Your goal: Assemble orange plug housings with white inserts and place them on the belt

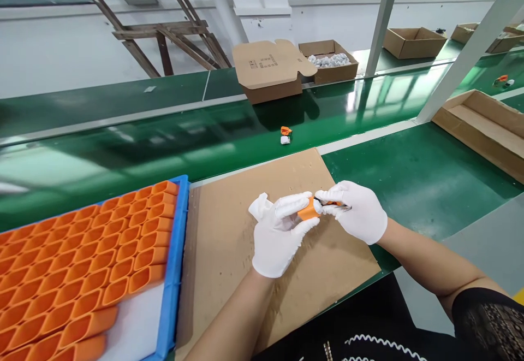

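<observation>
Both my hands wear white gloves and meet above a cardboard sheet (229,262). My left hand (278,235) is closed around an orange plastic sleeve (306,211), a white rounded part showing at the sleeve's right end. Against that end, my right hand (358,211) pinches a thin dark and orange piece (336,204), mostly covered by the fingers; its kind cannot be made out. A crumpled white cloth or tissue (259,206) lies on the cardboard, just beyond my left hand.
At left, a blue tray (174,295) holds rows of orange sleeves (88,265). A small orange-and-white item (285,134) lies on the green conveyor belt (229,156). Behind stand a flapped carton (270,71) and a box of white parts (333,71). A shallow cardboard box (483,131) sits at right.
</observation>
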A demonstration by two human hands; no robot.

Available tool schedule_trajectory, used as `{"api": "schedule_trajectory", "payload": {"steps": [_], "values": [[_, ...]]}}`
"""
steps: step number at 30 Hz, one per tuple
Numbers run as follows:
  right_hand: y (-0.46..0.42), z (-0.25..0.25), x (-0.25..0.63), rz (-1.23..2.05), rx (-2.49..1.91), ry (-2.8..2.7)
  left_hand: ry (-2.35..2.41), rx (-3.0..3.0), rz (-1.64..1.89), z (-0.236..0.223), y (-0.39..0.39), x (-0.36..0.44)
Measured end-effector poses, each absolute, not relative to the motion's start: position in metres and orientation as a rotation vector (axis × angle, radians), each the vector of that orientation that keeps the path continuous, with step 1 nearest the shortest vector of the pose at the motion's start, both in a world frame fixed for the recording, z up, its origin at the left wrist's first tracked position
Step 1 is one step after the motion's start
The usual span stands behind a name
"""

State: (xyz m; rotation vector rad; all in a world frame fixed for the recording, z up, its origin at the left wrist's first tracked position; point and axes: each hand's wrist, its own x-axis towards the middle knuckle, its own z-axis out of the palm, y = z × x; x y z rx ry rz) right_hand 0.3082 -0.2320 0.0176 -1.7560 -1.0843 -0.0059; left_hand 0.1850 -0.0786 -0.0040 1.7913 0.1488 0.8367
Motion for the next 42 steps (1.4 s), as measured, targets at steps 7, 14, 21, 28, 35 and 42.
{"api": "schedule_trajectory", "payload": {"steps": [7,14,21,28,35,42], "values": [[-0.227,0.032,0.307,0.550,-1.671,-0.641,0.066,2.034,1.043,-0.003,-0.083,0.181],[-0.230,0.030,0.322,0.593,-1.412,-0.400,0.395,1.659,0.758,0.006,-0.078,0.187],[-0.225,0.026,0.318,0.815,-1.295,-0.541,0.383,1.050,0.189,0.029,-0.087,0.193],[-0.228,0.034,0.300,0.726,-1.471,-0.762,0.409,1.403,0.300,0.026,-0.085,0.190],[-0.236,0.029,0.290,-0.011,-1.539,-1.327,0.390,1.311,0.255,0.030,-0.093,0.190],[-0.240,0.016,0.290,-0.116,-1.689,-1.408,0.421,1.254,0.294,0.020,-0.095,0.187]]}}
